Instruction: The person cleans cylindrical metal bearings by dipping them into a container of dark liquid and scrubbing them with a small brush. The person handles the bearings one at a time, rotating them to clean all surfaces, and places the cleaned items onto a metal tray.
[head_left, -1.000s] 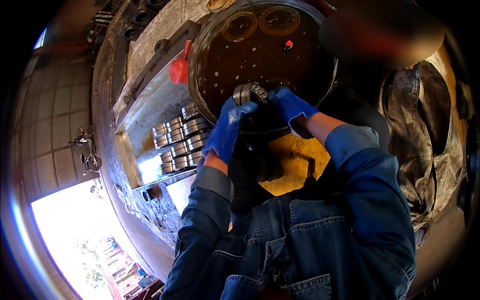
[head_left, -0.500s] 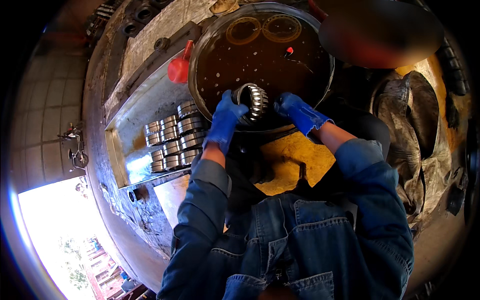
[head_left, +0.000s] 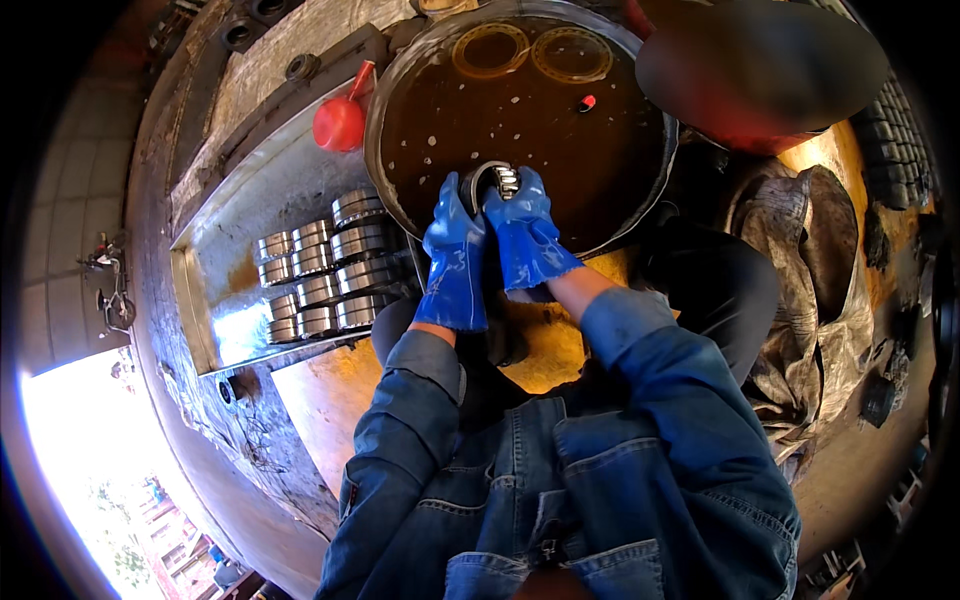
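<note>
Metal ring (head_left: 508, 182) upper centre of frame, over tub (head_left: 373, 165); left hand (head_left: 455, 238) and right hand (head_left: 525, 232) curled part-closed round it. Stacked rings (head_left: 318, 290) in tray (head_left: 300, 190), left; held ring's handling seemingly unfinished; remaining count unclear.

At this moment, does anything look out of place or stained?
Two things: a small red object sits in the tub, unlike anything else there, and a brown stain discolours the grey tray.
</note>
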